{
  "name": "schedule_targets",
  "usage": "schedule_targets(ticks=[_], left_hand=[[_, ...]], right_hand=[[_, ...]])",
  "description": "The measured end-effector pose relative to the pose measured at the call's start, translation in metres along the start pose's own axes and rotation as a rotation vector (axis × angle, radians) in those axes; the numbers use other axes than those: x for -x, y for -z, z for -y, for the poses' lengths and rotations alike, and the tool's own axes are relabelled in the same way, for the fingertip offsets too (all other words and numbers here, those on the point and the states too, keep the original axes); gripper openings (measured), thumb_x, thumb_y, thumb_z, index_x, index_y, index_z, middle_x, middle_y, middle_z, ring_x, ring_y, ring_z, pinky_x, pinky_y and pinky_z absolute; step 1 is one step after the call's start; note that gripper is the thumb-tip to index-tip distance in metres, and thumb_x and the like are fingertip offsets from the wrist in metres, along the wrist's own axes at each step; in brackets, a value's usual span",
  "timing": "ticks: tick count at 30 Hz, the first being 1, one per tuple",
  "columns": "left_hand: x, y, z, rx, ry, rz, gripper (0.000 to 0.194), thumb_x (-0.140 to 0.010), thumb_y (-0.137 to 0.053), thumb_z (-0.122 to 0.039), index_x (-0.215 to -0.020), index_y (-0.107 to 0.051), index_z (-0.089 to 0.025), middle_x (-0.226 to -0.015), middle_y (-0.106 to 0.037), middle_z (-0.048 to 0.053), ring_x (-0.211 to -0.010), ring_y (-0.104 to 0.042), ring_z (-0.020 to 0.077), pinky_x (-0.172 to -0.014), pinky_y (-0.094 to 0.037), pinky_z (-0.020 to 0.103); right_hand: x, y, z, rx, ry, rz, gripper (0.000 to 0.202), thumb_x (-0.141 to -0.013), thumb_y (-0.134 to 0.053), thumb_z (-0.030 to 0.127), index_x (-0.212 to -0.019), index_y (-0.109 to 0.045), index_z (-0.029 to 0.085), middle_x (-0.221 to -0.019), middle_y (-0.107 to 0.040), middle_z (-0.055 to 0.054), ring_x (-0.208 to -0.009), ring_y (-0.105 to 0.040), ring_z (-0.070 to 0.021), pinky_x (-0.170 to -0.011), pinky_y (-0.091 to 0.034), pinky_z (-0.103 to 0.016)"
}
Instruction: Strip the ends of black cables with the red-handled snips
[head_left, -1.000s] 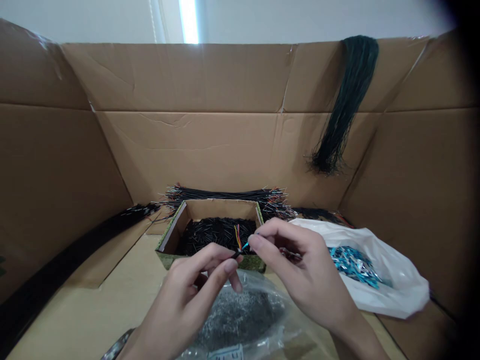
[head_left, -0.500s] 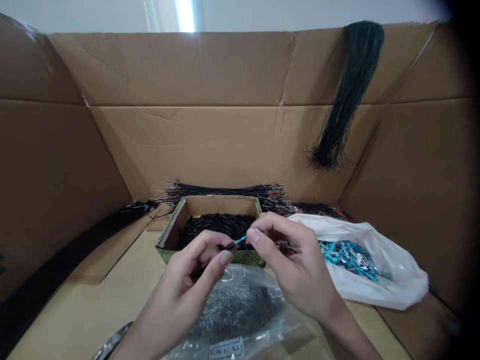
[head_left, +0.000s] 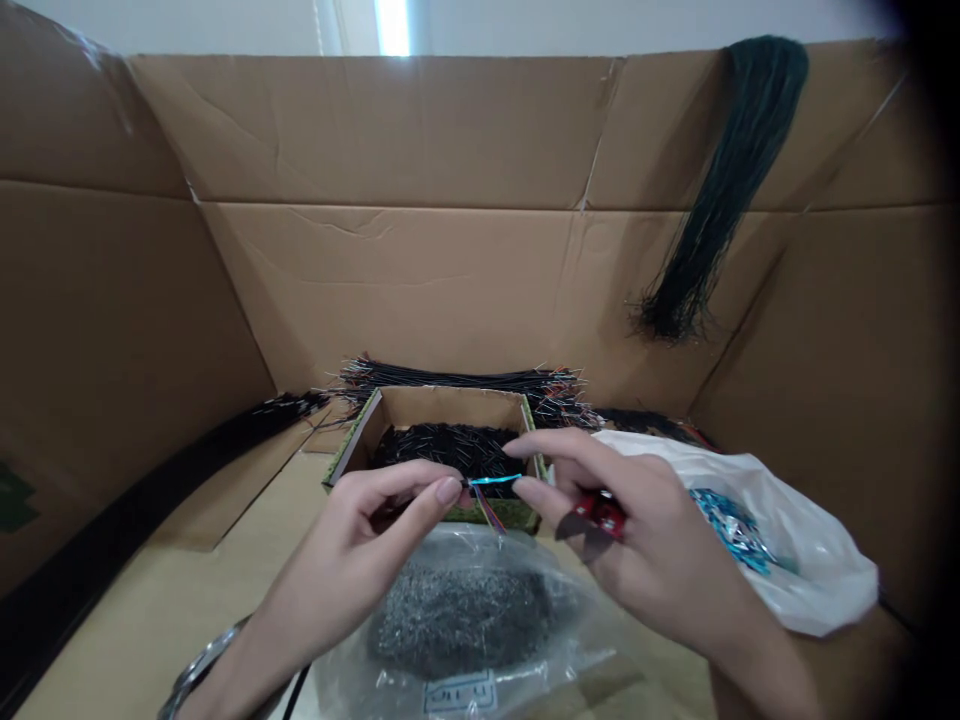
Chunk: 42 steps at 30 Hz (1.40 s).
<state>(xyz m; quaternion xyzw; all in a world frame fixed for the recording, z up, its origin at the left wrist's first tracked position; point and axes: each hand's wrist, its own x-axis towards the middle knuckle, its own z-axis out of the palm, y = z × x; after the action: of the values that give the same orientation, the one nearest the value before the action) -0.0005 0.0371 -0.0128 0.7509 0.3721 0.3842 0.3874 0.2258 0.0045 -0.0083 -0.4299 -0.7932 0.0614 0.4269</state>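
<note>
My left hand (head_left: pixel 394 520) pinches the end of a thin black cable between thumb and forefinger; most of the cable is hidden by the hand. From the pinch a shiny blue foil strip (head_left: pixel 495 480) runs to the right, and several thin coloured wires (head_left: pixel 489 510) hang down and right. My right hand (head_left: pixel 622 520) has its thumb tip at the foil's far end, the forefinger raised apart from it. Tucked in its curled fingers is a red tool (head_left: pixel 604 515) with a dark part, its kind unclear. Both hands are just in front of an open box (head_left: pixel 459 402) of short black pieces.
A clear plastic bag (head_left: pixel 465 610) of dark pieces lies below my hands. Right of it, a white bag (head_left: pixel 817 560) holds blue foil scraps (head_left: pixel 731 530). Black cable bundles (head_left: pixel 465 380) lie behind the box and along the left (head_left: pixel 150 520). Dark strands (head_left: pixel 735 180) hang over the cardboard wall (head_left: pixel 390 260).
My right forefinger has lifted off the blue foil and opened away from the thumb. More foil shows, and the coloured wires now hang apart from it. The red tool is more visible.
</note>
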Motion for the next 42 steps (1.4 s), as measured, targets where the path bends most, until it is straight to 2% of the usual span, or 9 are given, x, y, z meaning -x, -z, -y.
schedule_targets(ticks=[3, 5, 8, 10, 15, 20, 26, 34, 42], left_hand=[[0.002, -0.001, -0.005, -0.175, -0.051, -0.007, 0.02, -0.098, -0.061, -0.034, -0.094, -0.078, -0.026, -0.089, -0.078, -0.003, -0.081, -0.068, 0.0145, -0.066, -0.048, 0.02], [0.003, -0.002, -0.007, -0.235, -0.072, 0.029, 0.021, -0.099, -0.059, -0.033, -0.093, -0.077, -0.026, -0.089, -0.078, -0.005, -0.08, -0.069, 0.0138, -0.064, -0.048, 0.02], [0.004, -0.005, -0.008, -0.287, -0.092, 0.094, 0.023, -0.101, -0.057, -0.032, -0.09, -0.075, -0.025, -0.084, -0.076, -0.006, -0.074, -0.067, 0.012, -0.063, -0.046, 0.02], [0.005, -0.005, -0.008, -0.304, -0.095, 0.121, 0.023, -0.102, -0.056, -0.032, -0.09, -0.074, -0.025, -0.082, -0.074, -0.006, -0.071, -0.066, 0.0112, -0.062, -0.045, 0.021], [0.007, -0.005, -0.006, -0.32, -0.099, 0.143, 0.024, -0.102, -0.055, -0.033, -0.09, -0.074, -0.024, -0.082, -0.072, -0.004, -0.076, -0.067, 0.0134, -0.061, -0.045, 0.021], [0.007, -0.005, -0.006, -0.322, -0.113, 0.128, 0.02, -0.1, -0.058, -0.032, -0.091, -0.075, -0.025, -0.083, -0.073, -0.004, -0.074, -0.067, 0.0132, -0.06, -0.046, 0.021], [0.007, -0.006, -0.006, -0.338, -0.118, 0.129, 0.02, -0.1, -0.059, -0.032, -0.09, -0.075, -0.025, -0.08, -0.072, -0.005, -0.07, -0.066, 0.0127, -0.06, -0.047, 0.02], [0.006, -0.007, -0.007, -0.361, -0.127, 0.143, 0.024, -0.101, -0.057, -0.033, -0.089, -0.074, -0.021, -0.079, -0.073, -0.002, -0.069, -0.066, 0.0139, -0.057, -0.046, 0.021], [0.004, -0.008, -0.005, -0.376, -0.149, 0.136, 0.025, -0.101, -0.057, -0.032, -0.083, -0.071, -0.021, -0.079, -0.072, -0.004, -0.07, -0.066, 0.0118, -0.058, -0.045, 0.02]], right_hand=[[0.004, 0.019, 0.008, 0.085, -0.158, 0.117, 0.018, -0.098, -0.06, 0.032, -0.115, -0.065, 0.034, -0.063, -0.057, 0.007, -0.057, -0.054, -0.0132, -0.052, -0.038, -0.025], [0.008, 0.026, 0.01, 0.135, -0.207, 0.153, 0.029, -0.095, -0.064, 0.039, -0.124, -0.061, 0.039, -0.079, -0.067, 0.005, -0.071, -0.062, -0.0159, -0.061, -0.046, -0.026], [0.014, 0.03, 0.011, 0.164, -0.174, 0.189, 0.043, -0.095, -0.063, 0.048, -0.137, -0.053, 0.043, -0.117, -0.07, 0.002, -0.103, -0.065, -0.0211, -0.084, -0.052, -0.035], [0.017, 0.031, 0.011, 0.184, -0.127, 0.221, 0.036, -0.1, -0.056, 0.044, -0.136, -0.055, 0.041, -0.125, -0.068, 0.001, -0.109, -0.064, -0.0219, -0.091, -0.051, -0.038], [0.019, 0.027, 0.014, 0.216, -0.017, 0.15, 0.024, -0.098, -0.06, 0.028, -0.121, -0.068, 0.029, -0.101, -0.07, -0.002, -0.08, -0.066, -0.0174, -0.075, -0.052, -0.033], [0.02, 0.021, 0.021, 0.33, 0.085, 0.032, 0.024, -0.092, -0.065, 0.023, -0.115, -0.071, 0.023, -0.094, -0.072, -0.004, -0.074, -0.067, -0.0179, -0.07, -0.053, -0.033], [0.021, 0.018, 0.02, 0.401, 0.06, 0.113, 0.02, -0.093, -0.062, 0.026, -0.11, -0.073, 0.022, -0.089, -0.071, -0.007, -0.07, -0.066, -0.0194, -0.063, -0.05, -0.031], [0.016, 0.017, 0.014, 0.383, 0.034, 0.166, 0.021, -0.094, -0.062, 0.027, -0.111, -0.073, 0.023, -0.09, -0.071, -0.006, -0.068, -0.065, -0.0175, -0.065, -0.05, -0.031], [0.016, 0.02, 0.016, 0.386, 0.018, 0.18, 0.021, -0.095, -0.061, 0.028, -0.11, -0.074, 0.023, -0.091, -0.071, -0.006, -0.07, -0.065, -0.018, -0.065, -0.05, -0.031]])
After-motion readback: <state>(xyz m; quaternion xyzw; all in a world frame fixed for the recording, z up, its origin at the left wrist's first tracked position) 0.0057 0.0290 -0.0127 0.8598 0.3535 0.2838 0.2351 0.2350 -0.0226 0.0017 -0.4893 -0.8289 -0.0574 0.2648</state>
